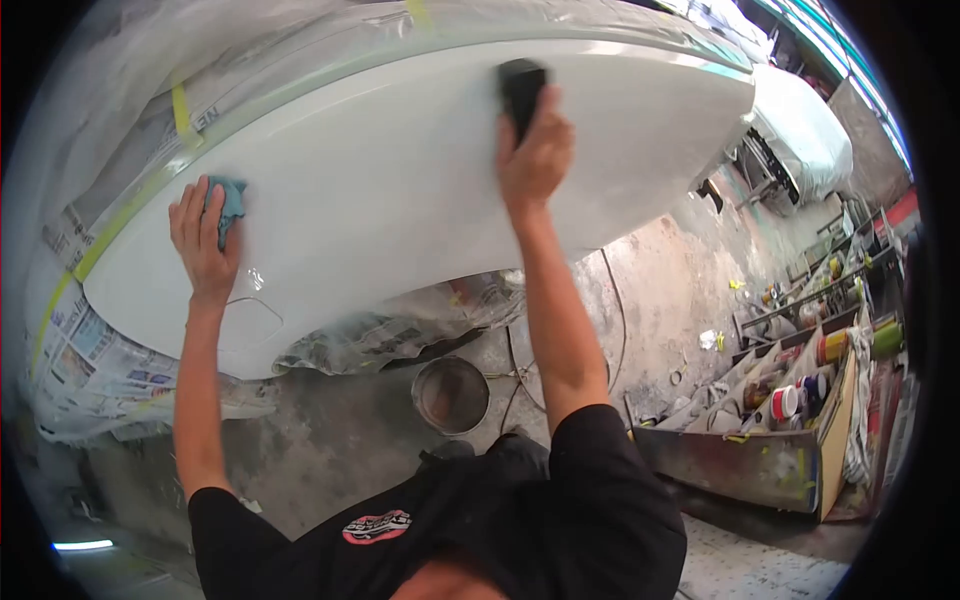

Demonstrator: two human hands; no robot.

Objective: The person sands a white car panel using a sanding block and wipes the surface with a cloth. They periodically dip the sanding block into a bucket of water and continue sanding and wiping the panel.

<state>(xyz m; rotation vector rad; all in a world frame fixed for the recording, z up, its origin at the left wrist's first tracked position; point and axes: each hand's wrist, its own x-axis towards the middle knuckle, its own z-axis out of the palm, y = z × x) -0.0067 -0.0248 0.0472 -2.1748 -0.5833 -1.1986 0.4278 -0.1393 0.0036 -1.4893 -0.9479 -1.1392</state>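
Observation:
A white car body panel (390,190) stretches across the view in front of me. My left hand (207,240) rests near its left end, with the fingers closed on a crumpled blue cloth (231,198) that lies against the paint. Farther right, near the panel's upper edge, my right hand (538,165) grips a black sanding block (522,88) on the surface. The block and the hand are slightly smeared by motion, and the block's underside is hidden.
Newspaper (85,335) and plastic sheeting (290,50) with yellow-green tape surround the panel. Below it, a round metal bucket (452,396) stands on the concrete floor near a cable (617,300). A divided bin (740,445) of cans and bottles stands at right.

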